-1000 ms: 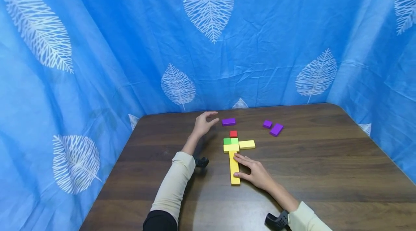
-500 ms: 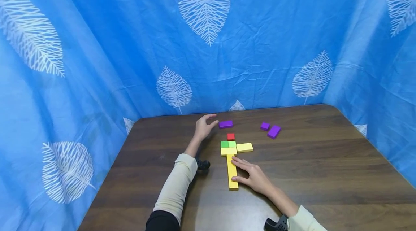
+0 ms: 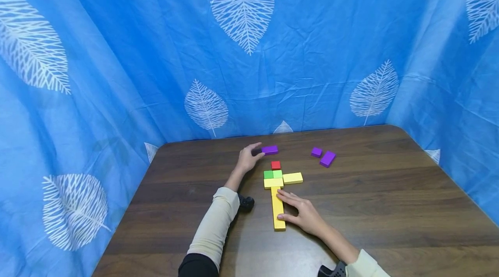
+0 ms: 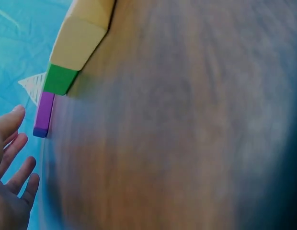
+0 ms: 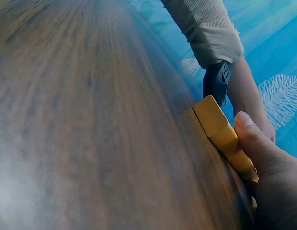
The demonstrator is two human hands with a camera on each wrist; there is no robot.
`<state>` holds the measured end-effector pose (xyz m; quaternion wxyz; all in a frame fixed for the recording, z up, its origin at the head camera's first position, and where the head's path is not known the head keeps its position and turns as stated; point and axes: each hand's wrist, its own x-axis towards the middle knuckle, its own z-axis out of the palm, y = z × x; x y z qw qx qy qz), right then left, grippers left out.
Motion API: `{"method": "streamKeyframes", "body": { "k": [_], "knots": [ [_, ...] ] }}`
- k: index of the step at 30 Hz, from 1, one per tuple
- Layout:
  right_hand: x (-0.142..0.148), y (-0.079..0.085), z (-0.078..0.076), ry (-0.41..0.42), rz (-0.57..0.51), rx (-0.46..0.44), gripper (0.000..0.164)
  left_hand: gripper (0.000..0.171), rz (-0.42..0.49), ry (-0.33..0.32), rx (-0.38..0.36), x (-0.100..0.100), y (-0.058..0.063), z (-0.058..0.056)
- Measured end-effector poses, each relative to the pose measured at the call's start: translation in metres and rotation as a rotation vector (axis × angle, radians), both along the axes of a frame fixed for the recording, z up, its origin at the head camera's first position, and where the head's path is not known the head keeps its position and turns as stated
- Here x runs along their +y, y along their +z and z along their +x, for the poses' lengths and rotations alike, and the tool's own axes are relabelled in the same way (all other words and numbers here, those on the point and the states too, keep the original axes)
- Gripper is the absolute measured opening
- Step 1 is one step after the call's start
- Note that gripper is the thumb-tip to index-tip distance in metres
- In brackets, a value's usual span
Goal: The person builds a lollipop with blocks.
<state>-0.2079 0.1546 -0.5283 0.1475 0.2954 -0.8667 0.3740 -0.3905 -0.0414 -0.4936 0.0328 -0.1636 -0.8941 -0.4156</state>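
My left hand [image 3: 246, 158] is at the left end of a purple block [image 3: 270, 150] near the table's far edge, thumb and forefinger apart. In the left wrist view, its spread fingers [image 4: 12, 184] stand beside that block. Farther down, my right hand [image 3: 309, 216] rests its fingertips and thumb on a column of yellow blocks [image 3: 277, 205]. The right wrist view shows the thumb [image 5: 251, 136] against the yellow side. At the column's top lie a crosswise yellow block [image 3: 273, 183], two green blocks [image 3: 268, 175] and a red block [image 3: 276, 165].
Another yellow block [image 3: 293, 178] juts right from the crosswise one. Two purple blocks, one small [image 3: 316, 152] and one longer [image 3: 328, 159], lie at the back right. A blue leaf-patterned curtain [image 3: 312, 43] hangs behind the wooden table [image 3: 382, 190].
My left hand has come down and right to the end of the purple block. The right hand stays on the yellow column. The head view has shifted slightly.
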Motion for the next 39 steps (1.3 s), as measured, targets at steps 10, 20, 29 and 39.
{"method": "streamKeyframes", "body": {
  "k": [10, 20, 29, 39],
  "knots": [
    [0.001, 0.001, 0.0, -0.002, 0.014, -0.027, 0.058, 0.045, -0.063, -0.027, 0.035, 0.004, -0.01, -0.003],
    [0.001, 0.001, -0.001, 0.003, 0.009, -0.045, 0.059, 0.039, -0.127, -0.058, 0.088, 0.001, -0.012, -0.003],
    [0.001, 0.001, 0.001, -0.002, 0.003, -0.065, 0.058, 0.037, -0.164, -0.056, 0.117, -0.007, -0.012, 0.003],
    [0.0, -0.001, 0.0, -0.001, -0.006, 0.004, 0.057, 0.037, -0.257, -0.081, 0.114, -0.025, -0.005, 0.016]
  ]
}}
